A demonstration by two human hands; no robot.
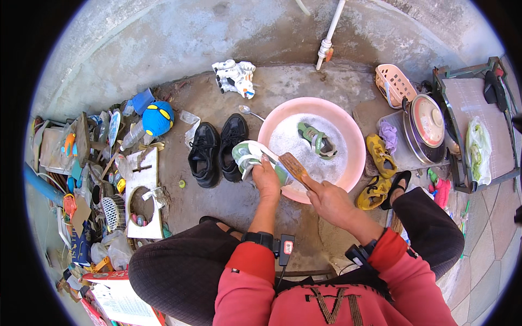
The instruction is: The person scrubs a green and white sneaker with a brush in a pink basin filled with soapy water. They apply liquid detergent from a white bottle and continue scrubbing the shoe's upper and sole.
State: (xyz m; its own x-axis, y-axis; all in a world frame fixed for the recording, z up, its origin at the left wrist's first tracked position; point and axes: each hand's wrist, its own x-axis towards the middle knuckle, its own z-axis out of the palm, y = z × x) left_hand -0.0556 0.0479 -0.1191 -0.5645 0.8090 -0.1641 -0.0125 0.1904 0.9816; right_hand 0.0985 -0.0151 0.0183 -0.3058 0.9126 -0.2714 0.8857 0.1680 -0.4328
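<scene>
My left hand grips a green and white shoe, held tilted over the near left rim of a pink plastic basin. In my right hand is a brush with a brown wooden back, its far end close beside the shoe; my hand and the brush's back hide its bristles. Sudsy water fills the basin, and a second green shoe floats or rests in the foam. To the left of the basin stands a pair of black shoes. A yellow pair lies to its right.
A metal spoon touches the basin's left side. Beyond it stands a white toy robot. Clutter and a white board crowd the left. Rightward are a peach basket, a lidded pan and a metal-framed rack. A pipe hangs down the wall.
</scene>
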